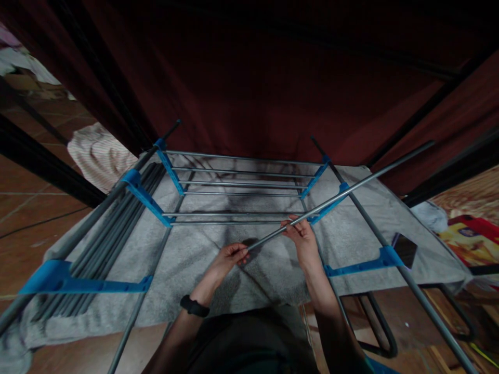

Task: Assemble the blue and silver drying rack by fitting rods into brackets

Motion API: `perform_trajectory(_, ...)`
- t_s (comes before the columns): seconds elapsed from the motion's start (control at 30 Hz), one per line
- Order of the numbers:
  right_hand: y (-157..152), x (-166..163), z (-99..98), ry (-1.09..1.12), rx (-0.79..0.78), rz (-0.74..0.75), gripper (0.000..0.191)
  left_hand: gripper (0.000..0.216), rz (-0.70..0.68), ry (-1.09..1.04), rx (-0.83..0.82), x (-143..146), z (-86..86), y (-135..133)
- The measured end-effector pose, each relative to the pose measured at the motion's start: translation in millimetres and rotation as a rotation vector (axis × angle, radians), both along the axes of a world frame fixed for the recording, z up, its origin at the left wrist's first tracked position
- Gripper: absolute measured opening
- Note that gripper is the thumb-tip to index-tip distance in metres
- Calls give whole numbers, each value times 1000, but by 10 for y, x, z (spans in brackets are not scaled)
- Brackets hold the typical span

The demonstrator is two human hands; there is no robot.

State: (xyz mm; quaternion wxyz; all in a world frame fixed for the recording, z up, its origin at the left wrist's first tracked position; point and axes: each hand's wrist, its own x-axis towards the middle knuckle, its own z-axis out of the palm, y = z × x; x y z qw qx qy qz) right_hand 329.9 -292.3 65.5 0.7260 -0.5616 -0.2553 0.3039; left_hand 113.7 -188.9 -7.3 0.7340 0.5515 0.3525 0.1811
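A long grey metal rod (351,188) runs slanting from centre up to the right. My left hand (230,258), with a black watch on the wrist, pinches the rod's near end. My right hand (302,236) is closed around the rod a little farther along. Below them lies a partly built rack (241,193) of grey rods and blue plastic connectors on a grey cloth (187,270).
A bundle of loose grey rods (113,228) lies at the rack's left side. A dark phone (405,248) rests on the cloth at right. Dark red fabric hangs behind. A striped cloth (99,153) lies on the tiled floor at left, colourful packaging (473,236) at right.
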Motion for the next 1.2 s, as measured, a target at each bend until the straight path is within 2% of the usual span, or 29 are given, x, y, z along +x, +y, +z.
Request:
perform_trajectory(0.23, 11, -21, -10, -1, -8, -8, 40, 45, 43, -2, -34, 3, 48, -8)
perform_trajectory(0.5, -5, -13, -15, 4, -30, -10, 38, 47, 70, 14, 2, 19, -86, 55)
perform_trajectory(0.63, -12, 11, -26, 18, -29, -24, 40, 42, 104, 41, 24, -5, -55, 41)
perform_trajectory(0.77, -11, 17, -36, 32, -26, -35, 41, 36, 107, 86, 119, -17, -3, 19)
perform_trajectory(1.0, -13, 8, -48, 22, -35, -34, 40, 21, 102, 183, 391, 21, -1, 29)
perform_trajectory(1.2, -2, -43, -68, 32, -43, -18, 40, 22, 76, 188, 470, 83, 92, -11)
